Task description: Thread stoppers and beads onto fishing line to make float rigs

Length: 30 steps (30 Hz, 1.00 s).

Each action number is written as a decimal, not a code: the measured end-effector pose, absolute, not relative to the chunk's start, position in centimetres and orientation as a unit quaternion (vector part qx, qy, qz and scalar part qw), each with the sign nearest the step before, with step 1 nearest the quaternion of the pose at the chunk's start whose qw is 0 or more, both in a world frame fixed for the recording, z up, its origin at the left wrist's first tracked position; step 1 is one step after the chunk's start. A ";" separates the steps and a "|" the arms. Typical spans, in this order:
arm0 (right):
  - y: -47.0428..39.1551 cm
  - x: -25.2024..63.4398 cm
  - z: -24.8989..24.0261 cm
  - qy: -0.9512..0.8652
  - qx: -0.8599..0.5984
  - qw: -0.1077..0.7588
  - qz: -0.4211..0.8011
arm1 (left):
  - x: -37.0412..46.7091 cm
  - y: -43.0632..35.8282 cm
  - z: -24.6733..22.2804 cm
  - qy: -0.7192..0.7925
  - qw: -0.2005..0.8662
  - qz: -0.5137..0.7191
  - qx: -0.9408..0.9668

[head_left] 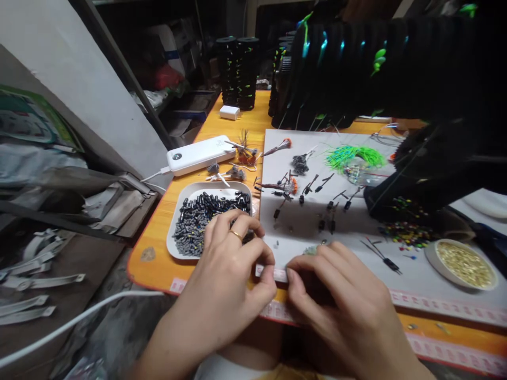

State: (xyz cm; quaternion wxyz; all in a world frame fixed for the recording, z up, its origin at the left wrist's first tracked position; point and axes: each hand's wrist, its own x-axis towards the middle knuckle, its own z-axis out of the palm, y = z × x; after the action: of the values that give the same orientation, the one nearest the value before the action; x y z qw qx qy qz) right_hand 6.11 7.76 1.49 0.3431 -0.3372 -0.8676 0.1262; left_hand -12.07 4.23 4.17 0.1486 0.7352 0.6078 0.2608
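Observation:
My left hand (232, 264), with a ring on one finger, is closed in a pinch over the front left edge of the white board (336, 250). Just to its right, my right hand (344, 290) is also closed, thumb against forefinger. Whatever lies between the fingertips is hidden or too small to make out. Next to my left hand stands a white tray (171, 232) full of small black and grey cylindrical parts (194, 224). Beyond my hands, several small black parts with thin leads (321, 225) lie on the board. A pale greenish clump (311, 249) shows behind my right fingers.
A white power bank (202, 154) and a white charger (229, 112) lie on the orange table (154, 248). Bright green strands (354, 157) rest on the board. At right are colourful beads (410, 232), a bowl of gold-coloured bits (461, 264) and a large dark ribbed object (356, 74).

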 end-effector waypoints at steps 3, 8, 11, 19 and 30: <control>7.7 6.2 1.5 -0.870 -0.333 0.343 0.122 | -12.5 4.5 4.3 0.598 0.169 0.253 0.741; 7.8 6.3 1.5 -0.879 -0.324 0.330 0.118 | -12.8 4.6 4.4 0.591 0.183 0.251 0.744; 7.9 6.5 1.4 -0.882 -0.325 0.322 0.116 | -12.8 4.6 4.5 0.593 0.183 0.248 0.744; 7.7 6.7 1.4 -0.883 -0.330 0.310 0.125 | -12.6 4.9 4.3 0.597 0.185 0.242 0.742; 7.5 6.8 1.5 -0.877 -0.344 0.312 0.125 | -12.4 4.8 4.3 0.588 0.162 0.264 0.748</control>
State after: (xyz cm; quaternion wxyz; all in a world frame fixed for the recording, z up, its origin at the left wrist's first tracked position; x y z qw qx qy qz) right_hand 6.78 7.45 1.52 0.3122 -0.3438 -0.8767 0.1252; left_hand -12.45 4.77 4.28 0.1617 0.7476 0.5877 0.2636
